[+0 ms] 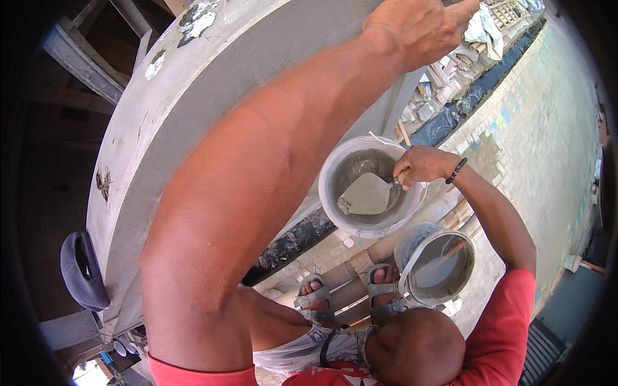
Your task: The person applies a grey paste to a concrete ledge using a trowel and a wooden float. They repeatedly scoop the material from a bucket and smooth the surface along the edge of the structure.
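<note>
My right hand [426,165], with a dark beaded bracelet at its wrist, is closed around the wooden handle of a trowel [365,194]. The trowel's broad grey blade lies inside a white bucket [327,193] whose inner wall is smeared with wet cement. Across the view reaches my left arm, ending in my left hand [412,32] at the top edge, by the grey plastered concrete wall [251,64]. One finger there points outward; the others are partly hidden or cut off, so I cannot tell whether they hold anything.
A second bucket [407,283] with greyish liquid and a handled tool [454,249] in it stands close to my sandalled feet [315,293]. Rubble [444,83] lines a dark channel [444,122] beside the pale paving [547,141]. A dark knitted cap [84,273] rests against the wall.
</note>
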A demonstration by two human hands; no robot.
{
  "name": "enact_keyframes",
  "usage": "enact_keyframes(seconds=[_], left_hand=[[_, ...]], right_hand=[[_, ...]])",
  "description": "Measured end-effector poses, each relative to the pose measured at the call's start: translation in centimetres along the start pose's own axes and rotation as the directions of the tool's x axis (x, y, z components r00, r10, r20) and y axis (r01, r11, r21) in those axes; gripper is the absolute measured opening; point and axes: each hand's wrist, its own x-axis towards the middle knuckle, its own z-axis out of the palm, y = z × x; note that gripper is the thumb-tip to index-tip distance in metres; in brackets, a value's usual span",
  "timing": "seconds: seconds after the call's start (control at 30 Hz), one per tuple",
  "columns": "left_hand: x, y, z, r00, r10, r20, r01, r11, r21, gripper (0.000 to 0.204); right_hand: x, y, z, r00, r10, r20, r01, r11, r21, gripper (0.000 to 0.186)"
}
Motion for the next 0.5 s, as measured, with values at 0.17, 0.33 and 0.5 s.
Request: enact_keyframes(seconds=[0.17, 0.33, 0.5], left_hand=[[-0.5, 1.1, 1.6, 0.996, -0.045, -0.075, 0.043, 0.999, -0.024, 0.031], [0.1, 0.4, 0.6, 0.995, -0.040, -0.096, 0.034, 0.997, -0.068, 0.037], [-0.3, 0.0, 0.8, 0.995, -0.038, -0.093, 0.031, 0.996, -0.083, 0.040]], right_hand=[[-7.4, 0.3, -0.6, 0.988, 0.014, -0.157, 0.053, 0.909, 0.413, 0.041], [-20.7, -1.7, -1.8, 0.864, 0.201, -0.462, 0.137, 0.789, 0.599, 0.036], [-28.1, -7.0, -7.1, 0.655, 0.322, -0.683, 0.211, 0.790, 0.575, 0.032]])
